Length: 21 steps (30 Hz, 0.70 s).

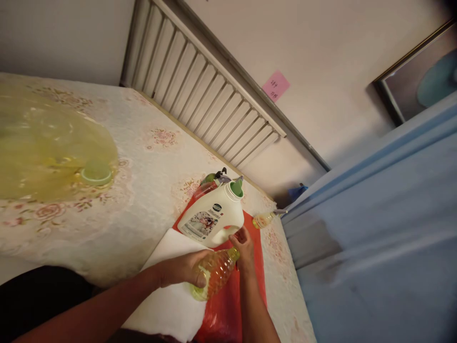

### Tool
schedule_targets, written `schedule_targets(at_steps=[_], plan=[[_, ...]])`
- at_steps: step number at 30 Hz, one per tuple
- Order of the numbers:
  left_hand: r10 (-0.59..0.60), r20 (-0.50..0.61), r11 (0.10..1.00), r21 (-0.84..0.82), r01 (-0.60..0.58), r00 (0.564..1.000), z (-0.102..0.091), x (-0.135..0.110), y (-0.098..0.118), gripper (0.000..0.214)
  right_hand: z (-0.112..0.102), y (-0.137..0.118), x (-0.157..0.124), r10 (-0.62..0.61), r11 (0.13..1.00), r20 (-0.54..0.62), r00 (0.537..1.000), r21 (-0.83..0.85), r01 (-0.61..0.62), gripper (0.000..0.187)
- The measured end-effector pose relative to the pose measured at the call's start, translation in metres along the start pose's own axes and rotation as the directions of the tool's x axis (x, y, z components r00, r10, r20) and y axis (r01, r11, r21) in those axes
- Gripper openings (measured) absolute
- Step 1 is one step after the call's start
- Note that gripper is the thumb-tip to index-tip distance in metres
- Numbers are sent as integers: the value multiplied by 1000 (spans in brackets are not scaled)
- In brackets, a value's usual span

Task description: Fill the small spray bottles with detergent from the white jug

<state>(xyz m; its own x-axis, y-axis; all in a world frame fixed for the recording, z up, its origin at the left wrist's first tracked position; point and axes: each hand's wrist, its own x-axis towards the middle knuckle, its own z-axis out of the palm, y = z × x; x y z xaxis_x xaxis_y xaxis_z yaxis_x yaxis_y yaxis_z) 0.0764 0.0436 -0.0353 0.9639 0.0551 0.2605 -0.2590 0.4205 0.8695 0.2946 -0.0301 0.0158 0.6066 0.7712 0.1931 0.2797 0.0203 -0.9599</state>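
The left hand (183, 272) grasps the tilted yellow bottle (216, 271), apparently steadying it, while the right hand (244, 247) pinches its neck, the white jug (210, 219) just beyond both

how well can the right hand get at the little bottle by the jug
Probably yes. The right hand grips the neck of the held bottle in the left hand, and the little bottle lies just beyond it beside the jug, with nothing between. It would have to let go first.
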Motion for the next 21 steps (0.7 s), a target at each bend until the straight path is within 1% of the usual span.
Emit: schedule_targets(at_steps=[2, 4, 7, 9, 11, 13, 16, 19, 21], plan=[[-18, -23, 998, -64, 16, 1000, 1, 0, 2, 75, 4, 2, 6, 0, 1000, 7, 1000, -26, 0, 46], [-23, -17, 994, -109, 21, 1000, 2, -1, 4, 74, 9, 4, 12, 27, 997, 2, 1000, -70, -27, 40], [-15, -19, 994, -110, 13, 1000, 2, -1, 7, 76, 17, 4, 23, 66, 990, 7, 998, -129, -64, 27], [-6, -28, 996, -90, 3, 1000, 2, -1, 7, 75, 22, 4, 31, 59, 986, 6, 998, -156, -58, 17], [0, -28, 997, -79, -2, 1000, 1, -2, 8, 73, 27, 3, 36, 46, 984, -10, 999, -174, -47, 11], [-6, -26, 997, -82, 4, 1000, 1, -2, 10, 74, 31, 2, 40, 42, 984, -20, 999, -172, -45, 10], [-25, -22, 995, -97, 22, 999, 3, -3, 14, 77, 36, -1, 42, 40, 986, 3, 999, -165, -39, 11], [-50, -39, 995, -89, 47, 998, 3, -3, 15, 77, 44, -10, 44, 16, 986, 33, 999, -168, -11, 14], [-62, -63, 997, -54, 59, 996, 1, -3, 13, 75, 52, -18, 46, -11, 985, 44, 999, -172, 18, 16]])
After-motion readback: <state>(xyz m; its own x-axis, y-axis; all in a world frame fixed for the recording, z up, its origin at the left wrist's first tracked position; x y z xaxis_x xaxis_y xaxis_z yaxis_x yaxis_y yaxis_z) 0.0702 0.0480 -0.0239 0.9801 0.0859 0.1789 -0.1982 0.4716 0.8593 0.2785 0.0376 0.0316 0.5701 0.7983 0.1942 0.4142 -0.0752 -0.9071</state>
